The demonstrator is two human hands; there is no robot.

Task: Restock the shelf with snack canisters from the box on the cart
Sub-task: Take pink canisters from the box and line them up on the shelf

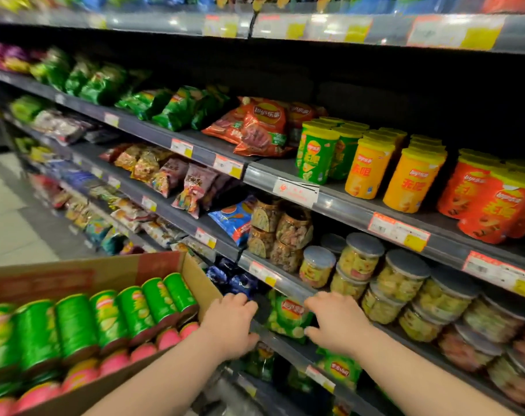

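A cardboard box [192, 277] at the lower left holds a row of green snack canisters [111, 316] lying on their sides, with pink-capped ones [141, 351] beneath. Both my arms reach past the box to a low shelf [273, 337]. My left hand [231, 322] hovers at the shelf edge with fingers curled into the dark gap, their tips hidden. My right hand [336, 322] has its fingers and thumb round the right side of a green chip bag [286, 316]. Higher up, green shelf canisters [317, 159] stand upright beside orange canisters [405, 181] and red canisters [492, 205].
Clear tubs with grey lids [399, 277] are stacked to the right of my hands. Chip bags [261, 127] and candy bags [192, 187] fill the shelves to the left. Price-tag rails [398, 231] front each shelf. Tiled aisle floor [9, 223] lies at far left.
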